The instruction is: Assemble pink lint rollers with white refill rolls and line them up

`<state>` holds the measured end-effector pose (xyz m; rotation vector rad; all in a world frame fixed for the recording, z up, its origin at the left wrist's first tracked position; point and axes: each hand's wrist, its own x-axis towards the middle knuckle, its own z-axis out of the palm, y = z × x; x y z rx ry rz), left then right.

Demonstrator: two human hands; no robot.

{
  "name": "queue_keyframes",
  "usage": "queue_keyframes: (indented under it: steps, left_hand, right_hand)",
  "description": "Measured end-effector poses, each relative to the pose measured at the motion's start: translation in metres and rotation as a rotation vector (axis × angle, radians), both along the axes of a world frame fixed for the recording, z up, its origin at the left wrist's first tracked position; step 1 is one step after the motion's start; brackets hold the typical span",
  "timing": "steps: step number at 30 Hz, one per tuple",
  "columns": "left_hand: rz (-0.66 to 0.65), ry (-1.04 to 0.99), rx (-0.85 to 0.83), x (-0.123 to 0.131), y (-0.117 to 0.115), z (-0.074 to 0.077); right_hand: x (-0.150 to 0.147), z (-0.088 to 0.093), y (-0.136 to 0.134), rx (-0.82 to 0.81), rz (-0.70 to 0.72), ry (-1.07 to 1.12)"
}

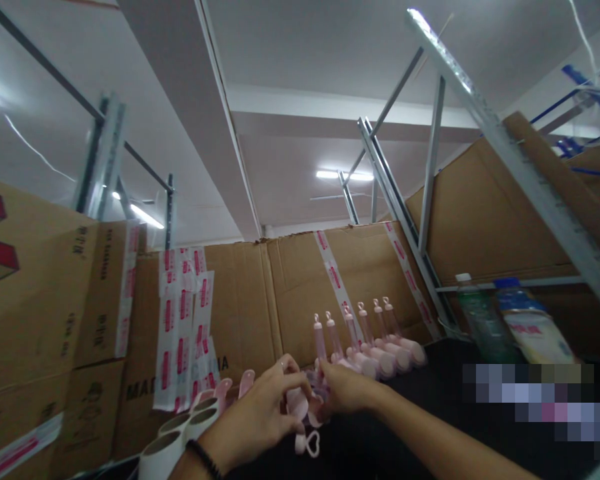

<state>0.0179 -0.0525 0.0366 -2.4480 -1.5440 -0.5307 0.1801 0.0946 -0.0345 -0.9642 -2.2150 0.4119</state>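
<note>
My left hand (273,403), a dark band at its wrist, is closed on a small pale pink plastic piece (297,404). Right beside it, my right hand (344,388) has its fingers closed around something among pinkish clear parts; the fingers hide most of it. Just under my left hand lies a pink cap with a heart-shaped loop (309,443). Beyond my right hand stand several slim clear-pink tubes (350,327) with looped caps. Pink cylinders (387,360) lie in a row at their feet.
White rolls with hollow cores (165,443) stand at the lower left, near pink rounded pieces (247,382). Cardboard (245,300) walls the back and left. Two bottles, one green (485,323) and one blue-capped (533,327), stand right on the black surface (435,393). Metal posts (405,200) rise behind.
</note>
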Motion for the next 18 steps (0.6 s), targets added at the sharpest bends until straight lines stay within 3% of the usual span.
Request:
queue_keyframes:
  steps: [5,9,13,18]
  left_hand:
    - [-0.079,-0.142,0.114,-0.004,0.009,0.004]
    - [-0.007,-0.412,0.22,-0.013,0.024,0.007]
    - [0.026,-0.681,-0.085,-0.022,0.038,-0.001]
    - [0.107,-0.756,-0.435,-0.032,0.046,-0.019]
  right_hand:
    - [0.0,0.01,-0.001,0.019,-0.015,0.093]
    - [0.004,0.024,-0.003,0.04,-0.046,0.147]
    - [0.014,0.034,-0.006,0.01,-0.019,0.125]
    - [0.032,0.038,-0.009,-0.118,0.057,-0.051]
